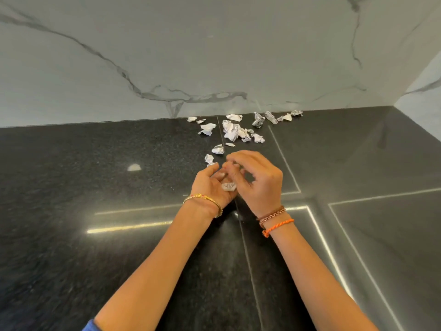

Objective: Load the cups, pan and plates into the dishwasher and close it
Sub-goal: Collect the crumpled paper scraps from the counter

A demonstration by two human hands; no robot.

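The left hand point(211, 185) lies palm up with a small white scrap of paper point(229, 186) resting in it, and the right hand point(256, 181) hangs just over it with fingers loosely curled and blurred, so I cannot tell if it pinches anything. Both hands are above a black speckled polished bench point(95, 187) with thin seams, which meets a white marble wall point(191, 56) with grey veins. Many crumpled paper pieces point(232, 131) lie scattered near the wall behind the hands; no cup, pan, plate or dishwasher is in view.
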